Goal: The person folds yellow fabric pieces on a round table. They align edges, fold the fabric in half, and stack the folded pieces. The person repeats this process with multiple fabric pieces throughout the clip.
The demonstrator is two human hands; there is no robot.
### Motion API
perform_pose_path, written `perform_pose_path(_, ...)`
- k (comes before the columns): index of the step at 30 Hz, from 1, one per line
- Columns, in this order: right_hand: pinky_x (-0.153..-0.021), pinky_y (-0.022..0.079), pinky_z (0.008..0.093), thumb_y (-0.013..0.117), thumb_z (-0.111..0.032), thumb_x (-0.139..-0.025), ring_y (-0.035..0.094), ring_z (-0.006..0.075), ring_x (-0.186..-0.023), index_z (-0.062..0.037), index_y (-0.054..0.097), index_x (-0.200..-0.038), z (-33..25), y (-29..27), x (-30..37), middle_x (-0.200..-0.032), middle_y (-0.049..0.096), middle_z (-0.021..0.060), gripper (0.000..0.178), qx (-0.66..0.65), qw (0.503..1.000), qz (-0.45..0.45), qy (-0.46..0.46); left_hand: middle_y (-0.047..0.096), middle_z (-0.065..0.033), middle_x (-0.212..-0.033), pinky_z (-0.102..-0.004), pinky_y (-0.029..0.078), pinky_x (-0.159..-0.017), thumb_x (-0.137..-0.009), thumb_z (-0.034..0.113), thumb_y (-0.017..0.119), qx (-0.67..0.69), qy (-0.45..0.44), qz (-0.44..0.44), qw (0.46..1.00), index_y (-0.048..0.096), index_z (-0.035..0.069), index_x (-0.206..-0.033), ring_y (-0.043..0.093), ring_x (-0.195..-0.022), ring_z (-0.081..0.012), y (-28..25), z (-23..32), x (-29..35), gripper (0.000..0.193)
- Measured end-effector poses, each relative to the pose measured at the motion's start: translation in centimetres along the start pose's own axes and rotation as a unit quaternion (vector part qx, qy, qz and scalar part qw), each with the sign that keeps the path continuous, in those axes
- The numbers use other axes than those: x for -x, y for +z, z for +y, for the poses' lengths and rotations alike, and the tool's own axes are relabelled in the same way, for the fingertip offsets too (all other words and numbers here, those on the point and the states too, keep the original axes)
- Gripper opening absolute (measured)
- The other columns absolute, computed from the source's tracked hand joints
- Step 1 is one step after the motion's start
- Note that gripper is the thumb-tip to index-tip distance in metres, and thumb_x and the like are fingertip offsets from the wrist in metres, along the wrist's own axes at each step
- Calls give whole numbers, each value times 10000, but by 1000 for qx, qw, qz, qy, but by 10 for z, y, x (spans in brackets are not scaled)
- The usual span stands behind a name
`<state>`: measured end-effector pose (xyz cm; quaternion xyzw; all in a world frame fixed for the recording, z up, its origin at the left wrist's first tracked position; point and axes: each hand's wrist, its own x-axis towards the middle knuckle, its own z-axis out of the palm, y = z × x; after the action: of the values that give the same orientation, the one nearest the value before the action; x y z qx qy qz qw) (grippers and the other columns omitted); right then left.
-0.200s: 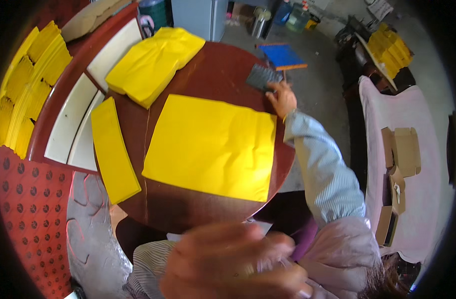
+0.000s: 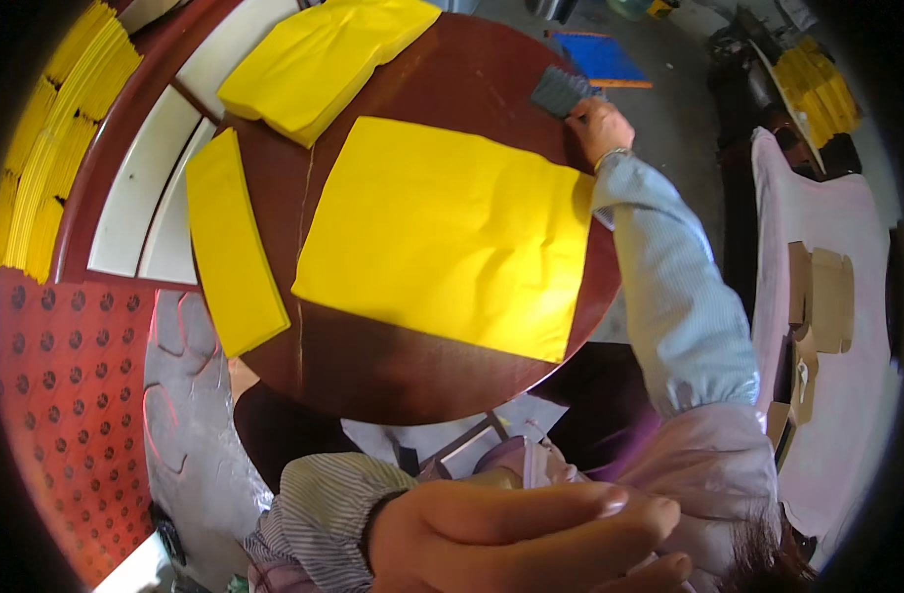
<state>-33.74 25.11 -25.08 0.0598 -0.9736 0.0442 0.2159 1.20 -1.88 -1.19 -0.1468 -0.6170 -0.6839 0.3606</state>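
Note:
At the far right rim of the round dark-red table [image 2: 403, 388], my right hand [image 2: 602, 127] is closed on the near end of a dark grey, flat, brush-like piece with a toothed edge [image 2: 559, 92]. A large yellow paper sheet [image 2: 442, 237], slightly creased, lies flat before me, just left of my right forearm. Close to the camera at the bottom, my left hand [image 2: 531, 524] is raised with its fingers stretched toward the right. It holds nothing I can see; its lower part is cut off by the picture edge.
A long folded yellow strip [image 2: 237, 247] and a crumpled yellow stack [image 2: 324, 64] lie on the table's left. More yellow bundles [image 2: 57, 148] stand far left. Beyond the right rim is a blue board with orange edging [image 2: 605, 59]. Open cardboard boxes [image 2: 829, 296] rest on a pink cloth.
The view has tilted, so the table sits higher in the picture. My right hand's fingers have closed around the dark brush-like piece. My left hand, blurred before, has moved lower and right.

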Motion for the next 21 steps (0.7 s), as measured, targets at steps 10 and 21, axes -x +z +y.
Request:
perform_pose_path(10, -959, 596, 348, 729, -300, -1022, 750, 236, -1090, -121, 709, -1364, -7, -63, 53, -1237, 759, 111, 387, -264, 963, 24, 56, 722, -152, -1206, -385, 541, -1000, -928, 26, 625, -92, -108, -315, 938, 760, 25, -1072, 682, -1175, -313, -84, -106, 45, 196)
perform_pose_path(21, -863, 586, 304, 722, -47, -992, 721, 155, -942, -2, 742, -1133, -61, -148, 263, -1082, 725, 67, 149, -517, 833, -94, 171, 628, -112, -1279, -277, 489, -1015, -998, 1, 635, -179, -379, 117, 900, 607, -9, -1322, 606, -1168, -177, -153, -195, 92, 325)
